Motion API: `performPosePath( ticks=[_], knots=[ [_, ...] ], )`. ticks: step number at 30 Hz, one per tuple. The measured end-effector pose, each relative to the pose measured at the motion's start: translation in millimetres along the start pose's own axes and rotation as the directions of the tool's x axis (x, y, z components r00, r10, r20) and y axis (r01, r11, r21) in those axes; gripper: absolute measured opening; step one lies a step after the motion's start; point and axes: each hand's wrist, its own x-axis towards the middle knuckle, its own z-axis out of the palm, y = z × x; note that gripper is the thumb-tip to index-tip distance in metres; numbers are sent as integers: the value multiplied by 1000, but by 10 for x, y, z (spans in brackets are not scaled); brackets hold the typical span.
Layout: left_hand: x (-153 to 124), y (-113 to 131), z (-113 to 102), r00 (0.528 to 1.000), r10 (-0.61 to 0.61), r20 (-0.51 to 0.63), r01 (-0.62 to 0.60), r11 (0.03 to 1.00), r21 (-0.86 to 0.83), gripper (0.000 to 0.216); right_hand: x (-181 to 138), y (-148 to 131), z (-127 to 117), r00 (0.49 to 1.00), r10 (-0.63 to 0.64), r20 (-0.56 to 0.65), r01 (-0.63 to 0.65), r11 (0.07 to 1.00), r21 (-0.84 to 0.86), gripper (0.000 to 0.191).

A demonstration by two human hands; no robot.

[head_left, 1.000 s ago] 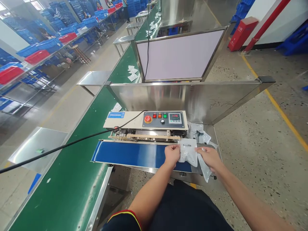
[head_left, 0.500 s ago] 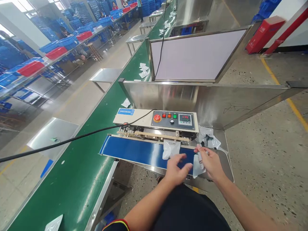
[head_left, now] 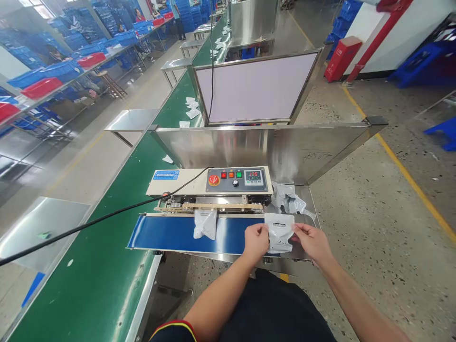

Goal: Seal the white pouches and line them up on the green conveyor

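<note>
A silver pouch [head_left: 280, 232] lies at the right end of the blue belt [head_left: 171, 232] of a band sealer [head_left: 210, 181]. My left hand [head_left: 255, 241] pinches the pouch's left edge. My right hand [head_left: 311, 241] pinches its right edge. The pouch's top points toward the sealing slot [head_left: 213, 207]. Another silver pouch [head_left: 204, 223] rides on the belt further left, its top in the slot. A small pile of loose pouches [head_left: 288, 199] rests on the steel tray [head_left: 308, 202] to the right of the sealer.
A long green conveyor [head_left: 107, 256] runs along the left, with a few white pouches on it further off. A black cable [head_left: 89, 221] crosses it to the sealer. Steel panels [head_left: 263, 147] stand behind the sealer. Shelves with blue and red crates line the far left.
The first pouch has travelled left along the belt. My hands have taken hold of a new pouch and set it at the belt's right end.
</note>
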Motion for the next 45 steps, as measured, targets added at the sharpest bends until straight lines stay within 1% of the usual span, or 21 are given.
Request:
performPosePath(
  ticks=[3,5,9,13,15,17,19,20,21,23,25,27,29,31,34,36,37,39,41,43,45],
  knots=[
    [180,-11,73,991,-127,-38,126,992,-17,55,188,0,-10,996,85,10,-85,990,108,39],
    [275,-13,71,981,-183,-64,180,982,-47,56,302,-17,43,994,107,27,-110,987,118,35],
    [352,-22,-110,966,-219,-136,214,975,-50,55,415,-48,327,990,116,78,-122,990,74,32],
    [284,-45,-449,966,-203,-163,194,979,-69,53,496,-137,542,982,109,154,-106,994,-30,27],
    [176,-56,-635,964,-139,-228,135,990,-37,55,651,-242,441,986,88,141,-72,991,-117,27],
    [10,-65,-797,925,0,-379,16,999,40,53,913,-371,211,997,49,64,-34,975,-221,26],
    [-189,-70,-893,838,172,-518,-119,984,134,50,1231,-476,-41,998,-66,-14,52,879,-474,26],
    [-288,-70,-905,798,238,-554,-173,971,167,48,1383,-507,-137,990,-139,-14,101,784,-613,26],
    [-378,-67,-891,777,282,-562,-212,959,188,47,1515,-524,-203,980,-200,15,148,673,-725,25],
    [-511,-50,-788,797,318,-514,-253,948,195,43,1694,-527,-247,960,-259,108,231,510,-829,15],
    [-555,-19,-606,844,332,-421,-278,943,184,41,1740,-538,-236,947,-275,166,288,496,-819,9],
    [-497,26,-385,873,371,-316,-325,926,189,39,1663,-610,-262,928,-317,198,336,475,-814,16],
    [-352,90,-158,868,447,-216,-406,890,208,37,1482,-763,-373,913,-354,200,364,493,-790,18],
    [-162,173,57,831,538,-144,-497,833,243,41,1221,-967,-539,918,-331,221,380,568,-730,21],
    [74,312,333,771,629,-97,-588,762,271,51,776,-1230,-750,894,-245,374,426,723,-544,32],
    [132,373,467,779,626,-30,-606,765,220,44,512,-1277,-802,862,-239,446,430,811,-396,44],
    [127,383,514,800,600,12,-592,786,179,40,398,-1245,-801,867,-250,430,405,857,-319,50],
    [67,353,567,864,501,54,-504,859,88,40,199,-1074,-753,911,-260,319,317,938,-140,61],
    [-26,273,571,931,365,22,-364,931,-15,49,21,-800,-659,950,-247,192,247,969,24,66],
    [-116,181,539,966,258,-13,-258,959,-118,57,-134,-502,-537,969,-226,99,221,973,62,66],
    [-183,107,480,977,213,7,-208,961,-183,59,-241,-256,-406,978,-208,18,208,978,-7,60]
  ],
)
